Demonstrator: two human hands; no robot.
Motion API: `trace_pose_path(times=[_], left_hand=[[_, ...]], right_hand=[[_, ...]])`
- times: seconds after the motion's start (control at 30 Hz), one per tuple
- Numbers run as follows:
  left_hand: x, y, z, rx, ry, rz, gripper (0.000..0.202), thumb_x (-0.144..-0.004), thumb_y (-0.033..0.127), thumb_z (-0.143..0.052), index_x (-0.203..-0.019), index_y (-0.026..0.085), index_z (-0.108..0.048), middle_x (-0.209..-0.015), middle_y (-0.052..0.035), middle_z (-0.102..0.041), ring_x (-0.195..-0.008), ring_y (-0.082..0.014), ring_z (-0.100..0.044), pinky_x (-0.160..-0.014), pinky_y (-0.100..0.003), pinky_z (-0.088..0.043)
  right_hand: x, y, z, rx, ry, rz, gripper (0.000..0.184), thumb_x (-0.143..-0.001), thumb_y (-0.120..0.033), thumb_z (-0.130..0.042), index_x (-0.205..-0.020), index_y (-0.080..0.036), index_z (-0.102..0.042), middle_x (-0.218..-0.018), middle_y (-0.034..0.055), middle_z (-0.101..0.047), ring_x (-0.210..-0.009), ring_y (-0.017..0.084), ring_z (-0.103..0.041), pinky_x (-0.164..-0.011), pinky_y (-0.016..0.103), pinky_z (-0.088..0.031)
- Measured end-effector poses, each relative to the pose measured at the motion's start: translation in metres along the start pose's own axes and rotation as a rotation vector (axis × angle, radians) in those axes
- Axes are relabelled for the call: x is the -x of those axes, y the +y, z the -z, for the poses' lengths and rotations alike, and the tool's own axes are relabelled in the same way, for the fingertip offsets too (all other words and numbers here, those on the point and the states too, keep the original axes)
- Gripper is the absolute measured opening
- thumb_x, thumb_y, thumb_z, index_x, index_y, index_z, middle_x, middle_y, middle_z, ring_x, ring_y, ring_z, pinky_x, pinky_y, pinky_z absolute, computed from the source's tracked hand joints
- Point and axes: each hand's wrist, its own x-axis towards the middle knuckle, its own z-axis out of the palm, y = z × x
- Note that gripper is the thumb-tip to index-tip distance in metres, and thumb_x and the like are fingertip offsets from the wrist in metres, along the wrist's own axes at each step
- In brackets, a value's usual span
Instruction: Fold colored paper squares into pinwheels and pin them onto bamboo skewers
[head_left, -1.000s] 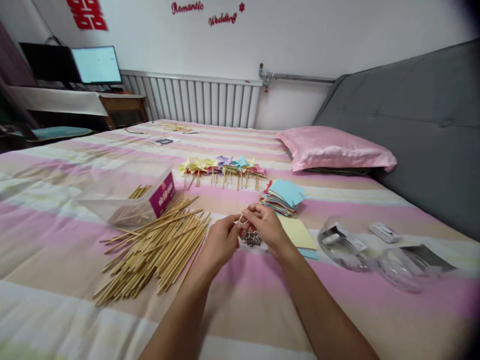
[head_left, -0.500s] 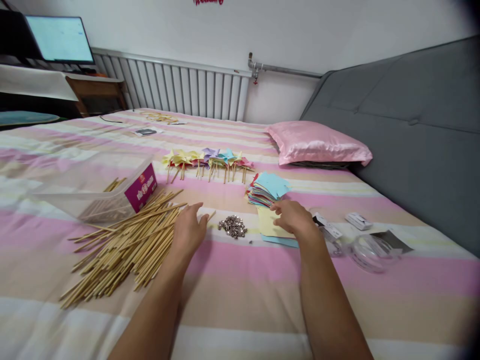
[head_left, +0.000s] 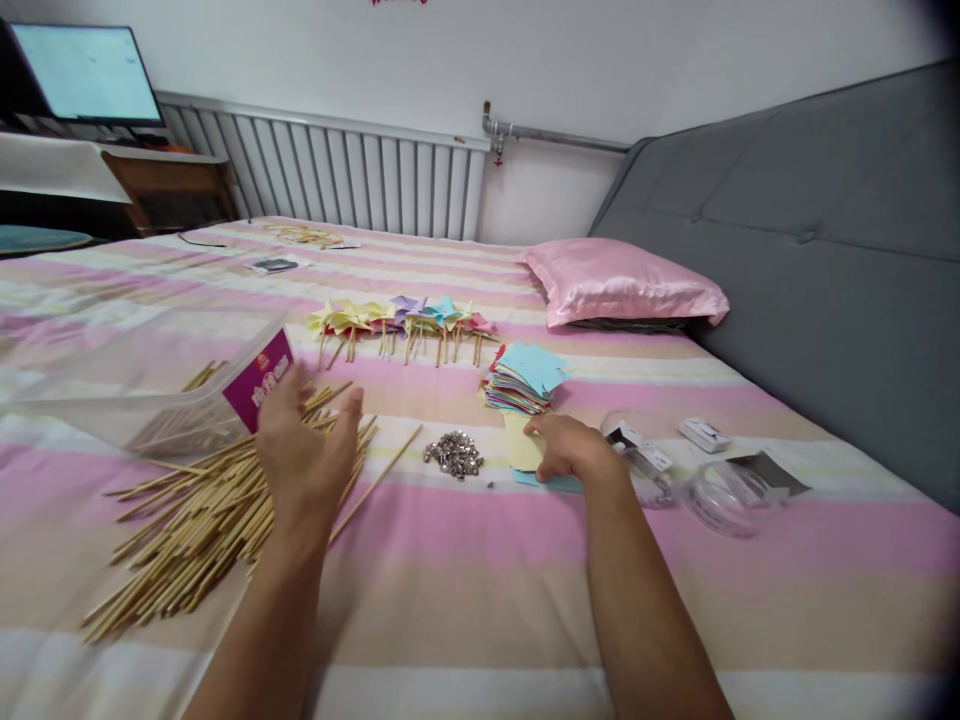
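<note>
My left hand (head_left: pixel 304 455) is over the pile of thin wooden sticks (head_left: pixel 202 525), its thumb and fingers apart and nothing visible between them. A single stick (head_left: pixel 382 475) lies to the right of that pile. My right hand (head_left: pixel 566 447) rests at a yellow paper sheet (head_left: pixel 521 445), thumb and forefinger apart along its right side. Blue paper (head_left: pixel 555 483) shows beneath the yellow one. Just behind sits a stack of coloured paper pieces (head_left: pixel 529 375) with blue on top. Small shiny metal pieces (head_left: pixel 454 455) are heaped between my hands.
A clear plastic box (head_left: pixel 187 400) with sticks in it stands at the left. Finished paper pinwheels (head_left: pixel 405 315) lie in a row farther back. Right of my right hand are clear round containers (head_left: pixel 724 497) and a small white box (head_left: pixel 703 434). A pink pillow (head_left: pixel 626 283) lies by the headboard.
My left hand has moved left over the stick pile, uncovering the single stick. My right hand has shifted slightly down over the paper sheets. The view has turned a little to the right.
</note>
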Motion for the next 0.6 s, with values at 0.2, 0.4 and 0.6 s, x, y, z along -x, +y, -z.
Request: trace_pose_path(times=[0.2,0.4,0.6], left_hand=[[0.009,0.001,-0.012,-0.089,-0.688,0.013,0.051,-0.075,0.043,-0.057,-0.116,0.012,-0.060,-0.107,-0.0128,-0.067,-0.082,-0.0237,-0.066,-0.072,-0.033,-0.050],[0.010,0.003,-0.010,-0.129,-0.662,-0.018,0.054,-0.076,0.045,-0.055,-0.118,0.012,-0.059,-0.109,-0.0132,-0.066,-0.085,-0.0237,-0.066,-0.072,-0.033,-0.049],[0.009,0.005,-0.008,-0.125,-0.615,-0.013,0.056,-0.076,0.050,-0.055,-0.118,0.013,-0.060,-0.107,-0.0141,-0.067,-0.085,-0.0245,-0.066,-0.075,-0.035,-0.048]], right_hand=[[0.000,0.001,-0.001,-0.007,-0.002,0.019,0.075,-0.054,-0.024,-0.079,-0.125,-0.024,-0.053,-0.128,0.0085,-0.056,-0.112,0.026,-0.056,-0.082,0.031,-0.045],[-0.001,-0.012,-0.003,0.001,0.022,0.034,0.073,-0.053,-0.035,-0.080,-0.121,-0.025,-0.056,-0.128,0.0084,-0.057,-0.114,0.028,-0.054,-0.083,0.035,-0.045],[0.002,-0.019,-0.004,0.017,0.037,0.030,0.066,-0.056,-0.031,-0.077,-0.118,-0.023,-0.057,-0.122,0.0101,-0.060,-0.111,0.029,-0.056,-0.080,0.035,-0.045]])
